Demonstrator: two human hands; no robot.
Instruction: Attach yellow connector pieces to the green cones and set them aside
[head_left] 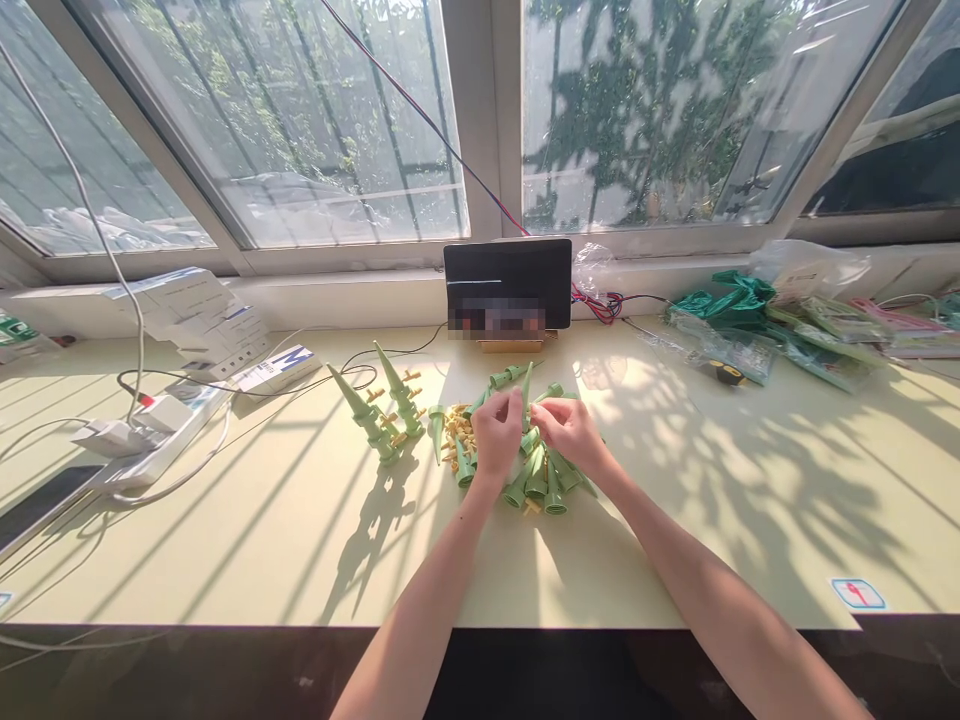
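Observation:
My left hand (499,432) is closed around a green plastic cone-shaped spike (528,380), whose tip points up past the fingers. Close beside it, my right hand (568,428) pinches at the spike's side; whatever is between those fingertips is too small to make out. Below and around both hands lies a pile of green spikes (553,490) with hollow round ends. Small yellow T-shaped pieces (457,425) are heaped left of my left hand. Farther left, two upright stacks of green spikes (367,412) have yellow pieces sticking out sideways.
A dark-screened tablet (508,285) leans by the window behind the pile. On the left are a power strip (176,430) with plugs and cables, a phone (45,505) and white boxes (199,315). Plastic bags (817,340) and a yellow-black tape measure (726,373) lie at right.

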